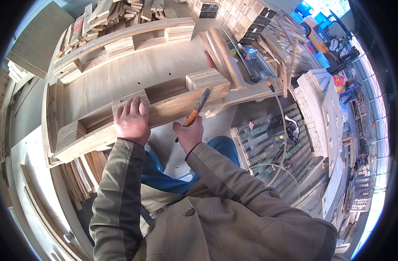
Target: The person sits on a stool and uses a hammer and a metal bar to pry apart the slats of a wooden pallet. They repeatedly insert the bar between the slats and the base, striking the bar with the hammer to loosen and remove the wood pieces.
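My left hand point(133, 121) is closed over the near board point(168, 108) and the middle wooden block point(126, 101), its fingers across the block's top. The board stands on edge along the near side of the workbench, with a block point(71, 132) at its left end and another block point(205, 79) toward its right end. My right hand point(190, 134) grips the orange handle of a hammer point(202, 101) just in front of the board. Its metal head points up and away, close to the board's face.
A similar board-and-block piece point(129, 37) lies along the far side of the workbench point(116, 76). An air nailer point(260, 65) with a hose point(282, 113) rests at the right. Stacked blocks point(242, 17) stand behind. A slatted pallet point(268, 139) lies lower right.
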Motion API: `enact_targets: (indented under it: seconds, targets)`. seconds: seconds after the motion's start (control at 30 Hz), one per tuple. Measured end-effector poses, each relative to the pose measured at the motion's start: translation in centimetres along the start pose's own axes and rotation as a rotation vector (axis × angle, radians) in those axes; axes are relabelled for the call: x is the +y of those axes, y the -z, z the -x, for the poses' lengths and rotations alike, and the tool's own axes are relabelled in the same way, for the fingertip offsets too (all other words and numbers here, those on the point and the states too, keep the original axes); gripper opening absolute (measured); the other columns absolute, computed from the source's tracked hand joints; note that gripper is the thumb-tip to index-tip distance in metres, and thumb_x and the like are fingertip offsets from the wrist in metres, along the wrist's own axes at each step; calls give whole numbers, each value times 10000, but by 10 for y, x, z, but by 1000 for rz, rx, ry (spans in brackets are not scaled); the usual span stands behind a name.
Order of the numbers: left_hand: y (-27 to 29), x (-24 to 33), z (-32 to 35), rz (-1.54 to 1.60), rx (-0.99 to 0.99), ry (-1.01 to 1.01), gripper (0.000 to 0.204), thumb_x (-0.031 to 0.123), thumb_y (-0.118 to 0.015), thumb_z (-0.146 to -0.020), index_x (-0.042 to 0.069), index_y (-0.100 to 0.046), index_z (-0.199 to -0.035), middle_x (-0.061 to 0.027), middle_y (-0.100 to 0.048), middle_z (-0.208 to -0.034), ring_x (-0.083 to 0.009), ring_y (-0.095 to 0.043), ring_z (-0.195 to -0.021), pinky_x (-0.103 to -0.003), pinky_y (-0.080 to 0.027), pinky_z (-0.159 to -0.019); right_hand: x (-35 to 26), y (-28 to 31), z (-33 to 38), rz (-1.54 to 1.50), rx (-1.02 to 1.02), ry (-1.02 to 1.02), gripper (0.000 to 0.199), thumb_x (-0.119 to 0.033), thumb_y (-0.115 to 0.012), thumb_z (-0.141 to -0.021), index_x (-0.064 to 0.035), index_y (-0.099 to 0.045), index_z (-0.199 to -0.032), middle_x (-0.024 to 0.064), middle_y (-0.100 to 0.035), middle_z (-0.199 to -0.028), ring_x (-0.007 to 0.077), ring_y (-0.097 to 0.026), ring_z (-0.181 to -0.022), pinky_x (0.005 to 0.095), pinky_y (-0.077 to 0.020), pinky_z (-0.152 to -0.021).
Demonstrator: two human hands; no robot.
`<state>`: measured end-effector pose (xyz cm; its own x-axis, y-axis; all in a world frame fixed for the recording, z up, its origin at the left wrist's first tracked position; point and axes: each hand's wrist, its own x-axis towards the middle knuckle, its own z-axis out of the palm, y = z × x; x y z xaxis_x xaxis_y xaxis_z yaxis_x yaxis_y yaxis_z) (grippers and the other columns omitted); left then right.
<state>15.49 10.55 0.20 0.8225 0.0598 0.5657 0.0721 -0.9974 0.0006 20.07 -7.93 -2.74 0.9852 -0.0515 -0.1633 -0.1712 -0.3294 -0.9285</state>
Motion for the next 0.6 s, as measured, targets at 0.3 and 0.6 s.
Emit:
enact_targets:
  seconds: [0.3,0.6]
  targets:
    - [-4,0,1,-13,33,-14,390,106,-670,-799,48,-629,-1182,-130,-688,-1295,-313,-666,-1192,-472,-519,-963,3,-27,2,-532,-81,-123,408,-56,-769,-786,1,-479,-1066,59,-540,-894,128,-564,-688,296,-481,-569]
    - [-2,-2,1,2,17,-17,410,114,-689,-786,67,-630,-1189,-122,-693,-1293,-298,-669,-1199,-467,-520,-966,-2,-23,2,-586,-119,-143,382,20,-708,-783,5,-468,-1080,68,-535,-887,130,-541,-624,307,-459,-521]
